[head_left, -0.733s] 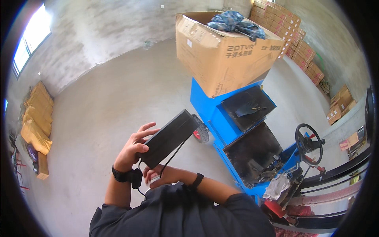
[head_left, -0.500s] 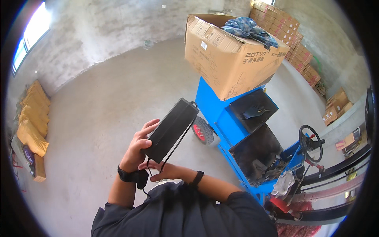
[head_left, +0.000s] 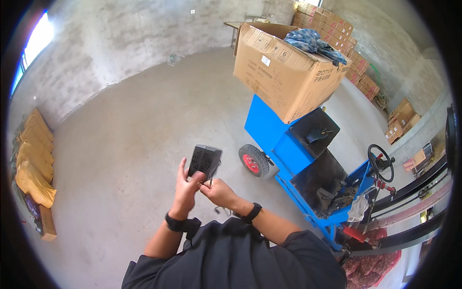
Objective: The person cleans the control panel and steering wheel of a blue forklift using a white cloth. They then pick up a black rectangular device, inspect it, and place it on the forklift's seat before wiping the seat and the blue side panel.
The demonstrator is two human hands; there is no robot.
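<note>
A black charger brick [head_left: 205, 161] is tilted so its end with a round fan grille faces me. My left hand [head_left: 185, 189] grips its lower part, with the fingers behind and to the left of the case and the thumb across the front. Close against the brick's lower right, my right hand [head_left: 220, 193] is closed, its fingers pinching the thin black cable. A loose piece of black cable [head_left: 223, 211] hangs below the right hand. Each wrist wears a black band.
To the right stands a blue vehicle [head_left: 292, 156] with a steering wheel [head_left: 380, 163], bearing a large open cardboard box [head_left: 284, 77] with blue cloth on top. Yellow sacks [head_left: 36, 159] lie at the far left. Stacked cartons [head_left: 332, 33] stand by the back wall.
The brick has turned from lying lengthwise to showing its fan end, and sits lower. My right hand has come up from under the cable to close beside the brick.
</note>
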